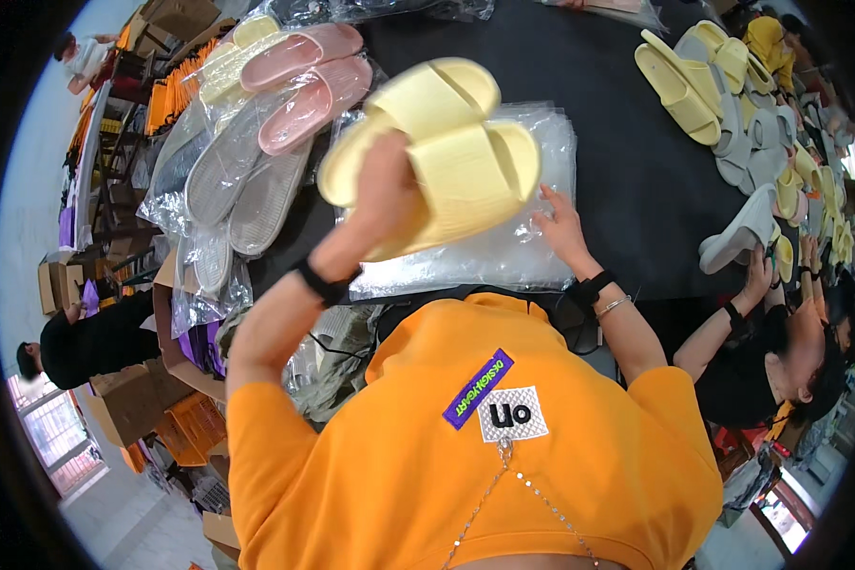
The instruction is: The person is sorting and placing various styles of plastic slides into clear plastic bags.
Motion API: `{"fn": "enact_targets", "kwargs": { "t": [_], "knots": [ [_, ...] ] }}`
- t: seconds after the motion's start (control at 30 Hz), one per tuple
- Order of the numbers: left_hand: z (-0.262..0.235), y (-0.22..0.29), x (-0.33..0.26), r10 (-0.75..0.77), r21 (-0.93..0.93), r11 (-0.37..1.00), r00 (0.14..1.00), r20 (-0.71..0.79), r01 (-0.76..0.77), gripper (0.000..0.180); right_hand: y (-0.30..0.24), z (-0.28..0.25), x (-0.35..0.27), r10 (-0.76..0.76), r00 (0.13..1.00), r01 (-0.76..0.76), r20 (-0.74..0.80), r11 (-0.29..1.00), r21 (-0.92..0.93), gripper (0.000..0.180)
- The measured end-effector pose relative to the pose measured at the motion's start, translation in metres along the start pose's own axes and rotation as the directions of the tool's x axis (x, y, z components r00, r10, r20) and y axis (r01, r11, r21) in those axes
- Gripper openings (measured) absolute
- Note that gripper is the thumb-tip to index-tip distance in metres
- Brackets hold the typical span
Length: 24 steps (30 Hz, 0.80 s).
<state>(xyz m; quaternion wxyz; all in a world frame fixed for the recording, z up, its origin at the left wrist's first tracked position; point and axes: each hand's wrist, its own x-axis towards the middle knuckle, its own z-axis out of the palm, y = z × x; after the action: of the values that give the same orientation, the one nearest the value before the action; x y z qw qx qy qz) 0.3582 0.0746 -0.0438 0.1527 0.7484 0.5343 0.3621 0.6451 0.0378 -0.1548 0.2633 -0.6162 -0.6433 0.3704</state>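
Head view shows a pair of pale yellow slides held up off the counter, stacked one against the other, their long axis running from lower left to upper right, with the broad straps facing the camera. The left hand clamps them from below at the lower-left end, its fingers curled around the edge, so that the pair hangs directly over the stack of clear plastic bags. That stack lies flat on the dark counter just beneath and slightly right of the raised slides.

The right hand is empty and spread, its fingertips pressing on the top bag near the stack's right edge. It is the hand nearer to the bags; the left is the only one on the slides. The two hands are apart, with the slides between them and higher than the right hand.

Further left, bagged pink slides and bagged grey slides lie overlapping at the counter's edge. To the right, loose yellow and grey slides are heaped on the counter, and another person's hand reaches toward a grey one there. Cardboard boxes stand on the floor to the left.
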Motion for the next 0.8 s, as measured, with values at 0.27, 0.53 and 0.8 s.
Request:
{"fn": "enact_targets", "kwargs": {
  "t": [0.27,0.53,0.8],
  "knots": [
    [0.097,-0.079,-0.070,-0.060,0.329,0.944,0.981,0.183,-0.003,0.020,0.018,-0.014,0.009,0.141,0.986,-0.147,0.091,0.987,0.063,0.053],
    [0.096,-0.080,-0.069,-0.031,0.234,0.972,0.985,0.172,-0.010,0.020,0.002,-0.024,0.123,0.152,0.988,-0.152,-0.008,0.987,0.047,0.036],
    [0.095,-0.082,-0.071,-0.026,0.271,0.962,0.988,0.154,-0.017,0.019,0.015,-0.026,0.129,0.379,0.925,-0.294,-0.031,0.764,0.575,0.029]
  ]
}}
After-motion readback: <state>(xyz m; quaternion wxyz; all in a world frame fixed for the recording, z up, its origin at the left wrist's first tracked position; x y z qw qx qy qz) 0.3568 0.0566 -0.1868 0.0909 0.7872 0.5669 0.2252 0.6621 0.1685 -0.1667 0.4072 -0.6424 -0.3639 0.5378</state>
